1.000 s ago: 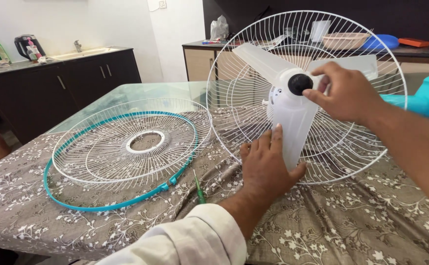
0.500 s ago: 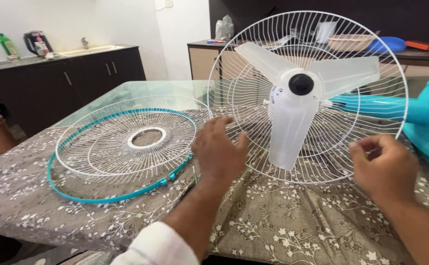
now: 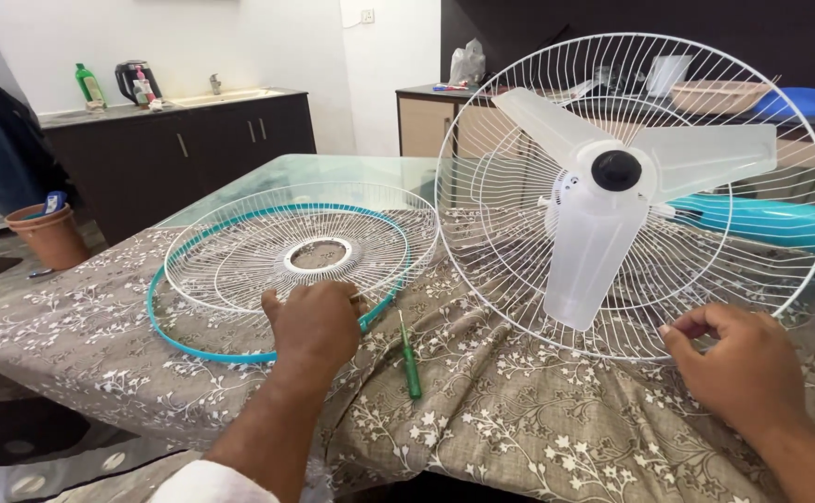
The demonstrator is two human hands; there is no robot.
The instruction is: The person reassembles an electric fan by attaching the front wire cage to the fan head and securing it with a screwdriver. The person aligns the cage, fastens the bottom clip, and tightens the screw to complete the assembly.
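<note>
Lighting: bright, even indoor light, diffuse, source not visible. Shadows: soft and faint beneath the left hand [image 3: 312, 324] and right hand [image 3: 735, 367] on the patterned tablecloth [image 3: 519, 438]. Glare: pale sheen on the glass tabletop [image 3: 333, 172] behind; mild highlights on the translucent fan blades [image 3: 594, 242]. Focus: sharp across the centre; far counter slightly soft. Distortion: wide-angle stretching at the edges, walls leaning. Dark wall upper right underexposed.

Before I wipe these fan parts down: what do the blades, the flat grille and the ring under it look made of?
Blades: translucent frosted plastic, light passes through.
Flat grille: thin wire, probably white-coated metal.
Ring: smooth teal band, likely plastic.
</note>
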